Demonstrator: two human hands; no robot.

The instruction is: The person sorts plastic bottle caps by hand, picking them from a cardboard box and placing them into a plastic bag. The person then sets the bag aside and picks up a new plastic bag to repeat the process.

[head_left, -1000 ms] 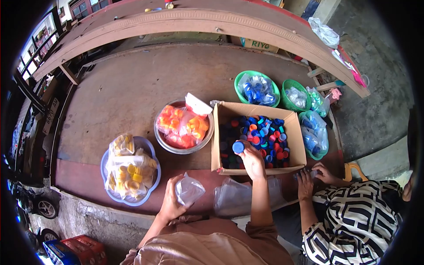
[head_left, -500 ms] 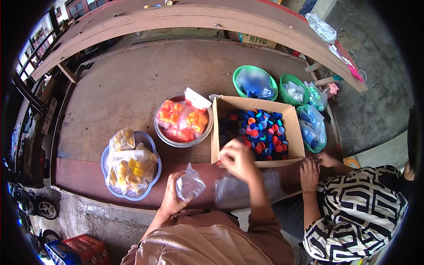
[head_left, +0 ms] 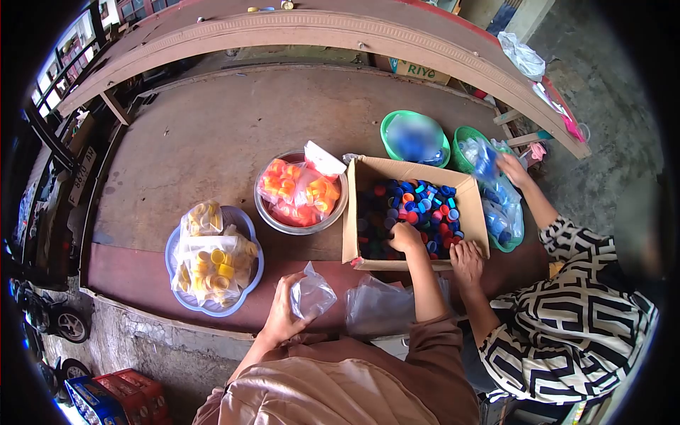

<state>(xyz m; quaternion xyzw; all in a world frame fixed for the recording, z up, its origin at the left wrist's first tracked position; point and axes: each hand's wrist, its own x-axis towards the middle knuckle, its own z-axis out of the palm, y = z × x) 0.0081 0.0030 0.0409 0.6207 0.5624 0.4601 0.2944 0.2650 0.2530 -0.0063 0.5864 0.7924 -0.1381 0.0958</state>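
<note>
My left hand [head_left: 283,312] holds a clear plastic bag [head_left: 312,295] upright above the table's front edge. My right hand [head_left: 406,239] reaches into a cardboard box [head_left: 411,170] of blue, red and teal bottle caps [head_left: 425,202]; its fingers are closed, and what they hold is hidden among the caps. Flat clear bags [head_left: 379,308] lie between my arms, in front of the box. Left of the box stands a metal bowl [head_left: 343,205] with bagged orange caps [head_left: 301,191]. Farther left, a lavender basin [head_left: 258,244] holds bagged yellow caps [head_left: 219,269].
At the right sits a co-worker [head_left: 567,319] in a patterned shirt, one hand [head_left: 467,265] at the box edge, the other [head_left: 516,172] with a blurred bag of blue caps by green baskets [head_left: 386,138]. A wooden rail [head_left: 319,27] crosses behind the table.
My right hand has gone from holding up a blue cap to reaching inside the box. The co-worker's far hand has moved from the table edge to the baskets, and the near hand onto the box edge.
</note>
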